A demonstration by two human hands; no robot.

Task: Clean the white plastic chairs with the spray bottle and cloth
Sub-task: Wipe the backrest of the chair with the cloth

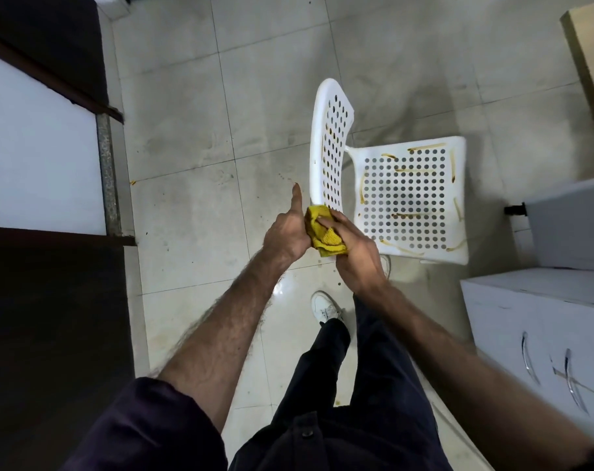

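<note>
A white plastic chair (412,198) with a perforated seat and backrest stands on the tiled floor ahead of me, its seat streaked with brownish-yellow stains. A crumpled yellow cloth (322,234) is pinched between both my hands just below the backrest's near end. My left hand (285,232) grips the cloth's left side with the thumb sticking up. My right hand (353,253) lies over the cloth from the right, fingers pressing on it. No spray bottle is in view.
White cabinets with metal handles (540,338) stand close on the right, a grey unit (570,222) above them. A dark wooden frame with a white panel (34,158) runs along the left. My legs and white shoe (326,305) are on the wet-looking floor.
</note>
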